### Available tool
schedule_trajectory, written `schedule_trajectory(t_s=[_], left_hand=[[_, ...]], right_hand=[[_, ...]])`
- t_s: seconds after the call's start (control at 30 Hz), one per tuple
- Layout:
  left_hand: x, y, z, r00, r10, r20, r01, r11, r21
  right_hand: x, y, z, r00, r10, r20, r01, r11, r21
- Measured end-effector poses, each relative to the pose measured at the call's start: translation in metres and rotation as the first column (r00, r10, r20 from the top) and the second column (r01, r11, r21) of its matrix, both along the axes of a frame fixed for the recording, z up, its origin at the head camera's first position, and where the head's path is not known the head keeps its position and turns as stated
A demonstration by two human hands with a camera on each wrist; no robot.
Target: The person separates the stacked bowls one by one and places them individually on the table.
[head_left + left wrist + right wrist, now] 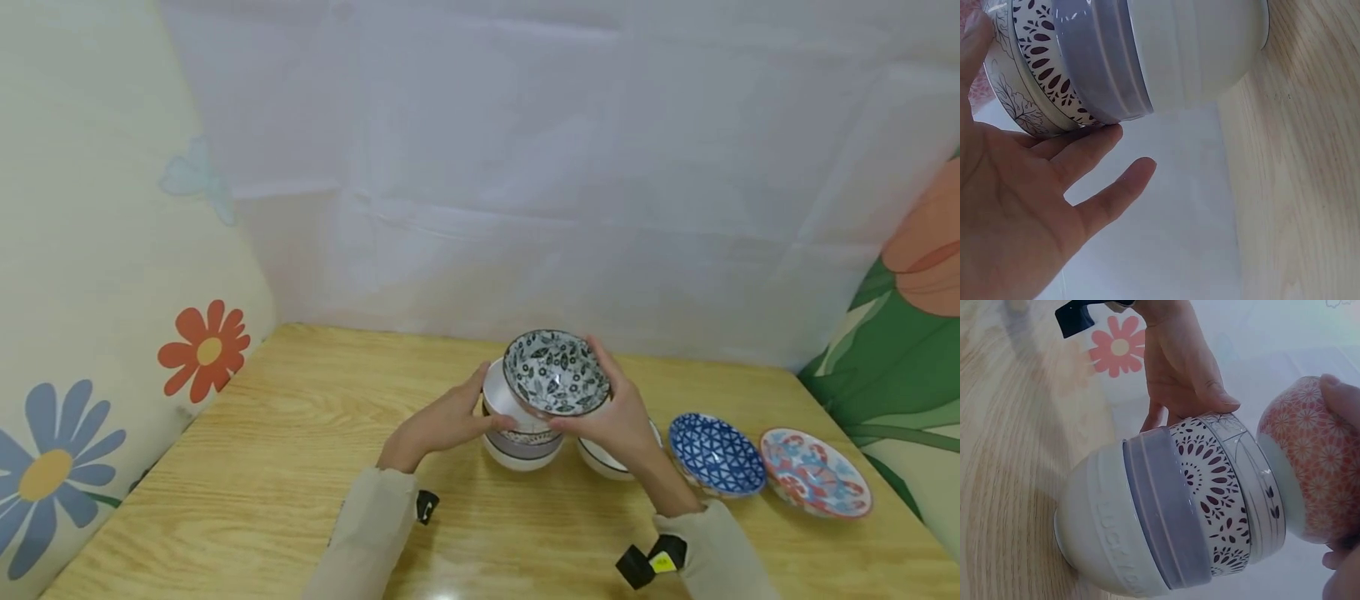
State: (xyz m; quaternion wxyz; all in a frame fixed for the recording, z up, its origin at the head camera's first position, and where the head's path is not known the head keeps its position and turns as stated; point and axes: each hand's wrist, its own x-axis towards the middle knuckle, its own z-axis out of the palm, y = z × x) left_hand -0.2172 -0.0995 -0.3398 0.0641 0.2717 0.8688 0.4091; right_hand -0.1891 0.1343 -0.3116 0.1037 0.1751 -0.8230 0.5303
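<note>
Table (300, 442) under the stack (522, 450), cloth (480, 208) behind. Left hand (444, 418) clasps the stack; right hand (621, 412) pinches floral bowl (557, 373) above, part-hiding white bowl (602, 463).

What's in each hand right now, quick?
Left hand: holding the upper part of the stack of bowls.
Right hand: holding the bowl with dark leaves inside.

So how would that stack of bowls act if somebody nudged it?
The stack of bowls may tip easily, since it rises several bowls tall from one narrow base. Its glossy sides look likely to feel slippery. It appears ceramic, so probably stiff but breakable.
</note>
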Motion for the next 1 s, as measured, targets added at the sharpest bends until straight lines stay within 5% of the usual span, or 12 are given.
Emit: schedule_trajectory(t_s=[0.43,1.0], left_hand=[[0.001,0.000,0.000,1.000,0.007,0.010,-0.007,1.000,-0.017],[0.003,-0.003,0.002,0.999,-0.005,0.043,0.006,1.000,-0.004]], right_hand=[[0.018,0.006,0.011,1.000,0.016,0.010,-0.016,1.000,-0.001],[0.042,0.018,0.001,1.000,0.018,-0.023,-0.018,1.000,0.001]])
